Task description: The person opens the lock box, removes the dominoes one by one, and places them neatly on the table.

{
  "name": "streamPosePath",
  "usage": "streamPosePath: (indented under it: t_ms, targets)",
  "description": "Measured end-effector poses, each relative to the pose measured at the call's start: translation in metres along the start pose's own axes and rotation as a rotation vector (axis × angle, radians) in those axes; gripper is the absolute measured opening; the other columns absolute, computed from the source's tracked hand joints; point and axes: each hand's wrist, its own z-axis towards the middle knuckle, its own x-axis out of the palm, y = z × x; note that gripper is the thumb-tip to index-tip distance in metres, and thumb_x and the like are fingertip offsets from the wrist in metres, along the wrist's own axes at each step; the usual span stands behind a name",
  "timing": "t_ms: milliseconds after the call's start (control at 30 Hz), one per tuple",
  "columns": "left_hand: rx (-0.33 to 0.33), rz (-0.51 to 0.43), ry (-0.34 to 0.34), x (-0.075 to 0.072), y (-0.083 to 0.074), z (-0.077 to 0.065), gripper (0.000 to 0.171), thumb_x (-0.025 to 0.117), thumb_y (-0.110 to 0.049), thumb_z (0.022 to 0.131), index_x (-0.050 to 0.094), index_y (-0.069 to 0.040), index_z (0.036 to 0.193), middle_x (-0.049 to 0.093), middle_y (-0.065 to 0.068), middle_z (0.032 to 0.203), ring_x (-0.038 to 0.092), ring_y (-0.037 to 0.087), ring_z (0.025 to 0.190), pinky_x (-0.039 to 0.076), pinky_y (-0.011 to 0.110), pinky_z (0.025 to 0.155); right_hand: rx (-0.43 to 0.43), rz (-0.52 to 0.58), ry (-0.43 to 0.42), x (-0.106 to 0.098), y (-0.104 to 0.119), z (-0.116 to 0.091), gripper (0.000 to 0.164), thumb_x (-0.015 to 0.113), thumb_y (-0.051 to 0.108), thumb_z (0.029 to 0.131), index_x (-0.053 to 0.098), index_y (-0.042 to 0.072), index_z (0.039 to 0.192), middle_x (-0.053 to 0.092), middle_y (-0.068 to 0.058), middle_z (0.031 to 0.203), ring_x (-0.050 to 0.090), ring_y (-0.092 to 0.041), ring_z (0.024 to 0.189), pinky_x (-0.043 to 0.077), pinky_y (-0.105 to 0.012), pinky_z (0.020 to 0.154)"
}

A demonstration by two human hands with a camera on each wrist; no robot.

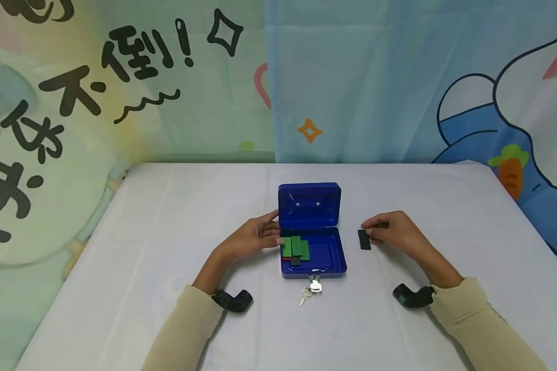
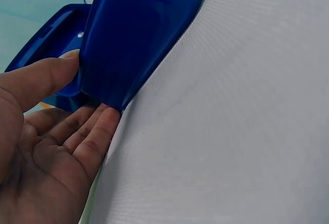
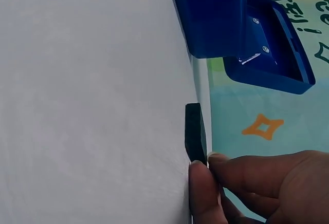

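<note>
An open blue metal cash box (image 1: pixel 322 252) stands on the white table with its lid (image 1: pixel 309 205) raised at the back. My left hand (image 1: pixel 255 234) is at the box's left side, the thumb touching the rim and the straight fingers resting against the outer wall (image 2: pixel 139 34) near the back corner. Several green blocks (image 1: pixel 296 246) lie in the left part of the box, beside a dark block (image 1: pixel 295 260) and a sliver of red. To the right of the box, my right hand (image 1: pixel 392 232) pinches a thin black rectangular block (image 3: pixel 194 131) between thumb and fingertips.
A silver lock (image 1: pixel 315 283) hangs at the front of the box, and keys (image 1: pixel 305 294) lie beside it on the white tablecloth (image 1: pixel 190 190). Black wrist cameras sit on both wrists. A printed curtain (image 1: pixel 353 77) rises behind the table.
</note>
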Motion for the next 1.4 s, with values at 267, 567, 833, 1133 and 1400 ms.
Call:
streamPosePath:
  t_ms: [267,567,833,1133,1400]
  targets:
    - [-0.014,-0.010,0.007,0.001,-0.011,-0.003,0.079,0.064,-0.006,0.093,0.016,-0.004,0.155,0.049,0.019,0.141,0.047,0.026,0.130,0.040,0.036,0.105,-0.027,-0.034,0.020,0.000,0.004,0.000,0.022,0.060,0.001,0.094,0.067,-0.011,0.111,0.068,-0.022,0.103,0.067,-0.018,0.077,0.056,-0.028,0.068]
    - [-0.002,0.004,-0.013,-0.001,0.001,0.001,0.080,0.068,-0.013,0.092,0.020,-0.009,0.155,0.052,0.013,0.139,0.050,0.022,0.127,0.041,0.034,0.104,-0.033,-0.073,0.064,-0.005,0.006,0.002,0.024,0.059,0.004,0.095,0.067,-0.008,0.113,0.069,-0.018,0.101,0.066,-0.017,0.078,0.056,-0.031,0.070]
    - [0.012,-0.001,0.012,0.001,0.003,0.002,0.079,0.066,-0.011,0.093,0.018,-0.006,0.155,0.052,0.014,0.139,0.050,0.021,0.127,0.042,0.033,0.103,-0.029,-0.108,0.050,-0.009,0.004,0.002,0.026,0.056,0.007,0.098,0.066,-0.009,0.116,0.068,-0.008,0.086,0.060,-0.020,0.075,0.052,-0.032,0.068]
    - [0.003,0.005,-0.005,-0.001,0.000,0.000,0.079,0.067,-0.014,0.093,0.019,-0.008,0.156,0.052,0.014,0.139,0.050,0.022,0.128,0.040,0.035,0.105,-0.017,-0.109,-0.019,-0.010,0.009,0.003,0.030,0.056,0.016,0.100,0.066,-0.006,0.117,0.071,-0.012,0.097,0.067,-0.021,0.084,0.054,-0.035,0.075]
    - [-0.001,0.007,-0.008,-0.002,0.002,0.000,0.079,0.068,-0.012,0.092,0.020,-0.007,0.155,0.053,0.013,0.138,0.050,0.021,0.127,0.040,0.034,0.105,-0.033,0.176,0.082,-0.011,0.014,-0.001,0.032,0.052,0.004,0.100,0.055,-0.018,0.124,0.066,-0.025,0.111,0.070,-0.021,0.086,0.057,-0.032,0.076]
